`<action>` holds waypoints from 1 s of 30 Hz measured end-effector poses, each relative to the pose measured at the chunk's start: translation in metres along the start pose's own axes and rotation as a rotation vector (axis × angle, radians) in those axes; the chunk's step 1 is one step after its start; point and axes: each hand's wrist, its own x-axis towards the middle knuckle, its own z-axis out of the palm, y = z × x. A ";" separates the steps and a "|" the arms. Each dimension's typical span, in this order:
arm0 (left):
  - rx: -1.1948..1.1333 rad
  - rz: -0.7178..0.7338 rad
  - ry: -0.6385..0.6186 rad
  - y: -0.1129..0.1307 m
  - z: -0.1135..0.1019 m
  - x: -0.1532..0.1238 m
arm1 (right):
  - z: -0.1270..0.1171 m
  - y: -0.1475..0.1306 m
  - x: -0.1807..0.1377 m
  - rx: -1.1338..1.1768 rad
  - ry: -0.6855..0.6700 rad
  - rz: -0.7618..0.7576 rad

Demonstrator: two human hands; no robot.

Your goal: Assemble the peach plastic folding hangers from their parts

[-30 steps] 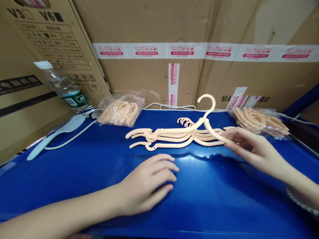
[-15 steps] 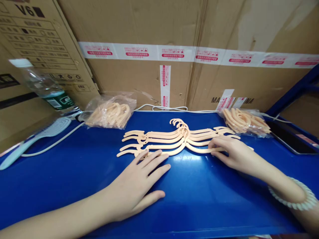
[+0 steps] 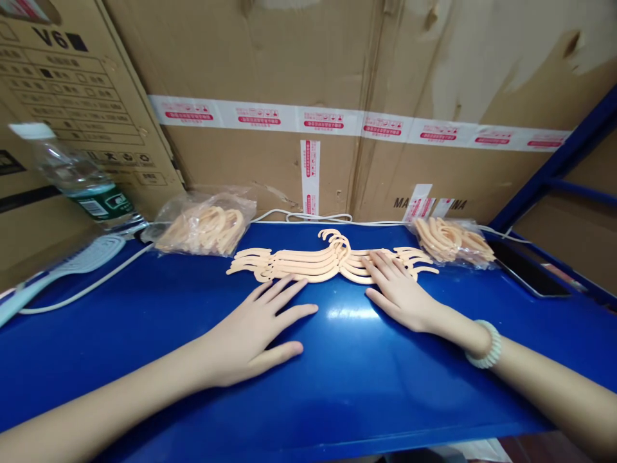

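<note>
Several peach-coloured folding hangers (image 3: 308, 265) lie spread in a close, overlapping row on the blue table, their hooks bunched at the middle and pointing away from me. My left hand (image 3: 255, 331) is spread open, its fingertips at the near edge of the hangers' left arms. My right hand (image 3: 402, 292) lies open over their right arms, fingers stretched across them and hiding part of them. A bead bracelet (image 3: 486, 345) circles my right wrist. Neither hand grips anything.
Bags of hangers stand at back left (image 3: 205, 225) and back right (image 3: 450, 241). A water bottle (image 3: 87, 186) and a hairbrush (image 3: 67, 263) are at the left. A phone (image 3: 527, 270) lies at the right. A white cable (image 3: 308, 220) runs along the cardboard box (image 3: 260, 170) behind.
My right hand has let go of the nearest hanger's right arm and now lies flat over the hangers. The hangers sit closer together. My left hand stays spread at their left side.
</note>
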 end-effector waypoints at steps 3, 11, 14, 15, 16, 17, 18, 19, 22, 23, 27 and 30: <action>-0.051 0.000 0.019 -0.008 -0.004 0.007 | 0.001 0.003 0.012 -0.015 0.009 0.012; 0.097 -0.038 -0.090 -0.018 -0.021 0.029 | 0.001 0.012 0.045 -0.010 -0.015 0.065; 0.143 -0.029 -0.122 -0.019 -0.024 0.030 | -0.004 0.016 0.046 -0.010 -0.004 0.045; 0.146 -0.024 -0.116 -0.019 -0.023 0.029 | -0.006 0.016 0.043 -0.011 0.003 0.044; 0.147 -0.018 -0.101 -0.019 -0.022 0.028 | -0.007 0.017 0.040 -0.016 0.019 0.043; 0.150 -0.010 -0.082 -0.019 -0.020 0.026 | -0.009 0.016 0.035 -0.027 0.043 0.032; 0.154 -0.001 -0.062 -0.019 -0.018 0.023 | -0.011 0.014 0.030 -0.043 0.077 0.008; 0.160 0.008 -0.043 -0.018 -0.016 0.021 | -0.012 0.012 0.025 -0.062 0.117 -0.029; 0.175 0.023 -0.007 -0.017 -0.010 0.015 | -0.014 0.002 0.008 -0.121 0.234 -0.165; 0.178 0.022 0.001 -0.017 -0.009 0.013 | -0.014 -0.001 0.003 -0.130 0.253 -0.196; 0.180 0.008 0.039 -0.017 -0.003 0.011 | -0.015 -0.004 -0.004 -0.038 0.225 -0.273; 0.181 0.014 0.051 -0.019 0.000 0.010 | -0.018 0.002 -0.003 0.095 0.182 -0.302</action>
